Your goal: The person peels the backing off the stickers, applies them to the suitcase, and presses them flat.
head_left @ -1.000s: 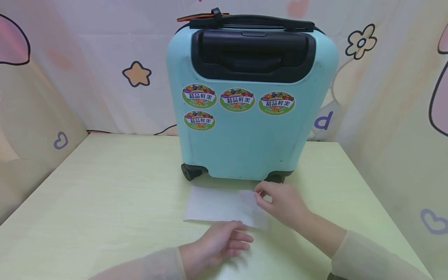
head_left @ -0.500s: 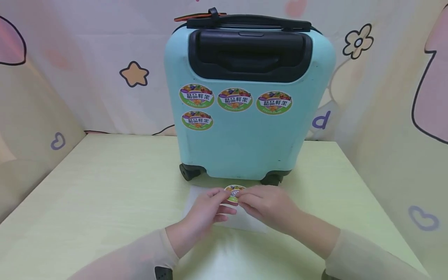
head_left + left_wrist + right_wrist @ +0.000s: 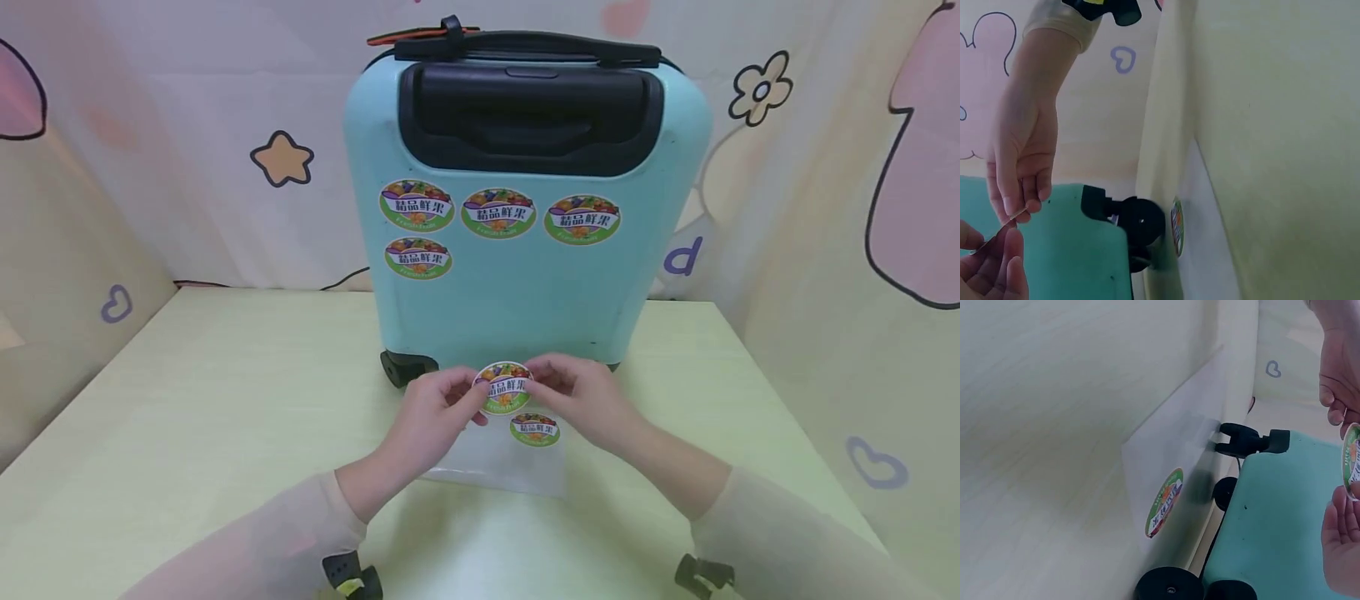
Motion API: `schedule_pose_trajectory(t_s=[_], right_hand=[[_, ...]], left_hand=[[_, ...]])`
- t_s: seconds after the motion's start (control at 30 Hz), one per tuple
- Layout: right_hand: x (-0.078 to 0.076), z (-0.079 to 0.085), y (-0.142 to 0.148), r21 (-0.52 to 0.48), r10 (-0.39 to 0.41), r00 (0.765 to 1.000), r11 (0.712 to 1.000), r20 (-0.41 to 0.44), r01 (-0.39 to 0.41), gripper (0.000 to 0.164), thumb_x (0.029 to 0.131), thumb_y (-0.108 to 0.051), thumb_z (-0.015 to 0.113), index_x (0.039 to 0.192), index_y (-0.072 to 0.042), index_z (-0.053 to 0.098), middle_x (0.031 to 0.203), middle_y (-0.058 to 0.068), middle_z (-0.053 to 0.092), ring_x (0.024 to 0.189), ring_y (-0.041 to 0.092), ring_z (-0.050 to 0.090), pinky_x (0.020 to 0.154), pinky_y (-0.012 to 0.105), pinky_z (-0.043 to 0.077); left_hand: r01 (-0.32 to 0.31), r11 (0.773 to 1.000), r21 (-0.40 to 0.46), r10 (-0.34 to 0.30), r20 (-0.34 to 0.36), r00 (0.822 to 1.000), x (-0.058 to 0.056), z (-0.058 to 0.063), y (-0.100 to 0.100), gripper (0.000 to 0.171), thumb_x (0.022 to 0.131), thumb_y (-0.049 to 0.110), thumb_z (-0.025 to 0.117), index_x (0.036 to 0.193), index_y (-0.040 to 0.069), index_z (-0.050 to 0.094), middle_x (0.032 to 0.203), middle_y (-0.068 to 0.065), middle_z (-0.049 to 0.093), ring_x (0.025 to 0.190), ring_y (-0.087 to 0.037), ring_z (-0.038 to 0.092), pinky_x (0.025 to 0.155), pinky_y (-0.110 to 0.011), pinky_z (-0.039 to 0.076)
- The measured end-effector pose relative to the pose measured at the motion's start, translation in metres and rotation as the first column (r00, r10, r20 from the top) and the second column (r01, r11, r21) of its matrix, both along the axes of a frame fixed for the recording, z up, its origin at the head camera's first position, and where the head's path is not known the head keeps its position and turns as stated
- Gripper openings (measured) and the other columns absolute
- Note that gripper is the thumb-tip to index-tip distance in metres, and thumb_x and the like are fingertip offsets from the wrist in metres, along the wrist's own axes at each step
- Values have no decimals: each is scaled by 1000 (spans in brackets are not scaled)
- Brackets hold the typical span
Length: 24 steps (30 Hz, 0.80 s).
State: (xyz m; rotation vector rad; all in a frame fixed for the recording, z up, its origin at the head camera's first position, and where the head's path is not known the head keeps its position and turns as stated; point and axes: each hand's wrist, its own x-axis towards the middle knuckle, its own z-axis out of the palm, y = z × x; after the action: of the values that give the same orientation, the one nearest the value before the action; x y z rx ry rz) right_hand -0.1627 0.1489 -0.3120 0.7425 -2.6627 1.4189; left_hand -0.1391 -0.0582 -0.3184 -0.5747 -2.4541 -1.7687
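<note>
Both hands pinch one oval fruit sticker (image 3: 504, 388) by its opposite edges, its printed face toward the head camera. My left hand (image 3: 427, 414) holds the left edge, my right hand (image 3: 588, 398) the right. The sticker is held above the white backing sheet (image 3: 491, 467), overlapping the suitcase's lower front in the head view. Another fruit sticker (image 3: 535, 430) lies on that sheet, which also shows in the right wrist view as a pale sheet (image 3: 1169, 419). Behind stands a light-blue suitcase (image 3: 517, 300) with several matching stickers (image 3: 498, 213) on its upper front.
The suitcase stands on the pale table (image 3: 225, 417), with a black wheel (image 3: 405, 368) at its lower left. A black handle (image 3: 525, 46) runs along its top. Behind hangs a patterned curtain (image 3: 195, 167). Each sleeve carries a dark wrist device (image 3: 352, 575).
Earlier the right hand pinched a pale piece at the sheet's right. The left hand joined it on the sticker, which has risen and turned face up; the sticker left on the sheet now shows.
</note>
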Motion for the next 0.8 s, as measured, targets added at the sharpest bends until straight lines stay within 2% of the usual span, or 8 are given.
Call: schedule_pose_trajectory(t_s=[0.17, 0.33, 0.43, 0.53, 0.6, 0.73, 0.8], right_hand=[[-4, 11, 0, -94, -26, 999, 995, 36, 29, 16, 87, -10, 65, 99, 1, 66, 88, 8, 66, 76, 19, 59, 68, 23, 50], [-8, 22, -1, -127, -34, 999, 991, -7, 33, 16, 88, -8, 63, 100, 2, 67, 88, 10, 67, 77, 25, 63, 66, 27, 51], [-9, 29, -3, -142, -51, 997, 989, -66, 41, 16, 88, -8, 64, 100, 1, 67, 89, 9, 67, 78, 22, 64, 67, 27, 52], [-10, 36, -6, -163, -66, 990, 986, -129, 44, 14, 87, -7, 64, 99, 0, 67, 88, 8, 67, 76, 19, 63, 68, 26, 53], [-11, 41, -6, -178, -76, 985, 983, -156, 47, 12, 88, -7, 64, 97, 0, 66, 87, 8, 66, 76, 21, 63, 67, 23, 52], [-16, 47, -5, -208, -104, 979, 976, -177, 66, 13, 89, -9, 63, 96, 1, 66, 85, 9, 66, 78, 28, 63, 67, 20, 51], [-19, 50, -4, -216, -116, 977, 973, -177, 76, 14, 89, -11, 63, 97, 0, 66, 85, 9, 66, 79, 28, 63, 69, 20, 51]], left_hand=[[-74, 992, -101, 57, -160, 986, -9, 7, -3, 12, 91, 13, 58, 86, 7, 68, 72, -2, 65, 62, -11, 61, 53, -25, 45], [-161, 970, -184, 100, -302, 948, -17, 16, -4, 12, 90, 14, 59, 89, 8, 70, 77, -1, 67, 62, -10, 59, 54, -24, 48], [-218, 949, -226, 123, -372, 920, -21, 21, -5, 14, 90, 15, 59, 92, 8, 71, 80, -3, 69, 62, -11, 60, 53, -23, 48], [-271, 928, -254, 149, -412, 899, -22, 25, -8, 16, 90, 17, 59, 97, 8, 71, 81, -3, 70, 62, -12, 62, 54, -25, 49], [-291, 924, -249, 170, -415, 894, -23, 27, -11, 19, 90, 17, 58, 101, 8, 70, 82, -3, 70, 66, -13, 64, 58, -27, 50], [-314, 930, -190, 219, -399, 890, -24, 31, -18, 21, 90, 15, 58, 106, 6, 69, 83, -2, 70, 71, -14, 65, 61, -29, 51], [-327, 934, -143, 239, -429, 871, -26, 32, -21, 19, 90, 13, 58, 104, 5, 69, 84, -2, 70, 72, -13, 64, 59, -28, 51]])
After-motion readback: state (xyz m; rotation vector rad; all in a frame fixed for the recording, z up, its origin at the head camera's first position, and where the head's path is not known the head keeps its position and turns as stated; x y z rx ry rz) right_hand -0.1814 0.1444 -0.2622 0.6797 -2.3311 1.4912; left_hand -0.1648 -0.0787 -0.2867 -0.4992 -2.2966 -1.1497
